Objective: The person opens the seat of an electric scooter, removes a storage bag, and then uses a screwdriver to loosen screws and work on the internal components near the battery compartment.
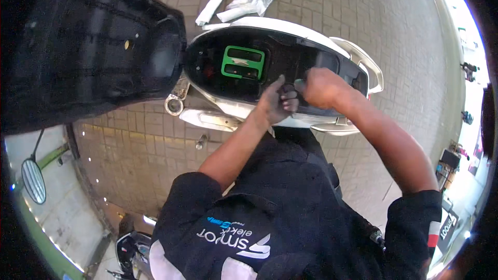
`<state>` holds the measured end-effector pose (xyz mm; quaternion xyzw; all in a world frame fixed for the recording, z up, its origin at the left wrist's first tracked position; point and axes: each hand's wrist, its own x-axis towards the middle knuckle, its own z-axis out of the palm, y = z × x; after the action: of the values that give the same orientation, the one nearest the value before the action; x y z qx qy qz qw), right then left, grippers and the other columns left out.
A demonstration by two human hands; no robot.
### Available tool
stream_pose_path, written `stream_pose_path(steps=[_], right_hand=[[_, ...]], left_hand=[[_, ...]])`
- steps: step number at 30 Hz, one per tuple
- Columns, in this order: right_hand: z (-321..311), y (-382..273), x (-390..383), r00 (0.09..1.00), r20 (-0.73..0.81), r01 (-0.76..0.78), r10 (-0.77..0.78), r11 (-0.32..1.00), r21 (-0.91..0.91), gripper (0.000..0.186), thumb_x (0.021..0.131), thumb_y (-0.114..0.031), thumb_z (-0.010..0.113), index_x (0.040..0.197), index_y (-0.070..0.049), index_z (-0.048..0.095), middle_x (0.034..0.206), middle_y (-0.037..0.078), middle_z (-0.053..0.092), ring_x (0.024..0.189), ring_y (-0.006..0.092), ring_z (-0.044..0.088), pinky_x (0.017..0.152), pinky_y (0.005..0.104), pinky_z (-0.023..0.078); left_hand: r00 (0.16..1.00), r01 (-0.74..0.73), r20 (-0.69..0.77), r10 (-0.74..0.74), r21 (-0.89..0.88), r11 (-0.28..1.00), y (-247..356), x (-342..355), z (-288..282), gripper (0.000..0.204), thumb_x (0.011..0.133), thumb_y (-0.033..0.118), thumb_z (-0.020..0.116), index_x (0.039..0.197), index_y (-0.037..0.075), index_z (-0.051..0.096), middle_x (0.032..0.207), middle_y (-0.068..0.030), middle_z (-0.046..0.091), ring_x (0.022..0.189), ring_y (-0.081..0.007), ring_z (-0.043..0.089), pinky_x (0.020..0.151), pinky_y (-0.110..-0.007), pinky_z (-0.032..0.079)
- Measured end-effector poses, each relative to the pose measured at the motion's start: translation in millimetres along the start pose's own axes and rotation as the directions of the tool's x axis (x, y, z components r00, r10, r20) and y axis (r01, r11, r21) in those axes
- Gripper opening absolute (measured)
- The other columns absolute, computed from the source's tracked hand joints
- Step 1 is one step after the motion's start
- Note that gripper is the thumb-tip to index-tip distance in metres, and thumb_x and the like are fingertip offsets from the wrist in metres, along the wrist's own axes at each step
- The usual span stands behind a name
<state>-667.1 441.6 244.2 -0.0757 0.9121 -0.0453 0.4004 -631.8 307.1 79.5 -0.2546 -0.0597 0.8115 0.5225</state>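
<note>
head view | your left hand [277,105] and right hand [322,87] meet over the near rim of the white scooter's open under-seat compartment [290,65] | both hands' fingers clenched on something small, hidden | green-framed battery [243,62] inside, raised black seat [88,46] to your left

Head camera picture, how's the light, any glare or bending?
Head view: even daylight on the scooter, with the right rim blown out white; fisheye curves the paving lines near the edges; the dark compartment hides detail around both hands, left, right.
</note>
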Motion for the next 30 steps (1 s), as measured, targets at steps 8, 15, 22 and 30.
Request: stream_pose_path(steps=[8, 15, 22, 30], right_hand=[[5, 11, -20, 0.945, -0.299, 0.077, -0.130, 0.980, -0.183, 0.036, 0.088, -0.035, 0.059, 0.097, -0.001, 0.064, 0.092, 0.023, 0.066, 0.094, 0.0387, 0.065, 0.077, 0.0487, 0.052], [15, 4, -40, 0.910, -0.290, 0.186, -0.297, 0.916, -0.354, 0.049, 0.090, -0.039, 0.059, 0.118, 0.000, 0.053, 0.097, 0.034, 0.062, 0.099, 0.0432, 0.061, 0.084, 0.0513, 0.048], [7, 1, -24, 0.937, -0.044, -0.340, 0.347, 0.933, 0.117, 0.038, 0.086, -0.017, 0.057, 0.123, -0.010, 0.055, 0.124, 0.024, 0.055, 0.105, 0.0366, 0.061, 0.080, 0.0469, 0.050], [1, -8, -31, 0.981, -0.181, -0.093, 0.072, 0.989, -0.115, 0.032, 0.088, -0.023, 0.057, 0.117, -0.008, 0.060, 0.107, 0.023, 0.063, 0.100, 0.0376, 0.063, 0.085, 0.0469, 0.049]], left_hand=[[0.974, -0.224, -0.030, 0.223, -0.212, 0.951, -26, 48, -9, 0.033, 0.102, 0.025, 0.040, 0.074, 0.008, 0.049, 0.058, 0.0010, 0.037, 0.052, -0.0111, 0.039, 0.050, -0.024, 0.037], [0.979, -0.200, 0.002, 0.205, -0.224, 0.954, -31, 42, -9, 0.034, 0.103, 0.026, 0.038, 0.075, 0.008, 0.049, 0.058, 0.0012, 0.039, 0.054, -0.0129, 0.041, 0.052, -0.026, 0.040], [0.974, -0.199, 0.060, 0.218, -0.234, 0.952, -31, 54, -20, 0.034, 0.102, 0.029, 0.040, 0.076, 0.010, 0.049, 0.059, 0.0004, 0.041, 0.055, -0.0134, 0.042, 0.054, -0.027, 0.041], [0.980, -0.188, 0.015, 0.197, -0.232, 0.954, -32, 54, -23, 0.030, 0.101, 0.029, 0.044, 0.078, 0.011, 0.049, 0.058, 0.0018, 0.039, 0.054, -0.0127, 0.041, 0.052, -0.027, 0.040]])
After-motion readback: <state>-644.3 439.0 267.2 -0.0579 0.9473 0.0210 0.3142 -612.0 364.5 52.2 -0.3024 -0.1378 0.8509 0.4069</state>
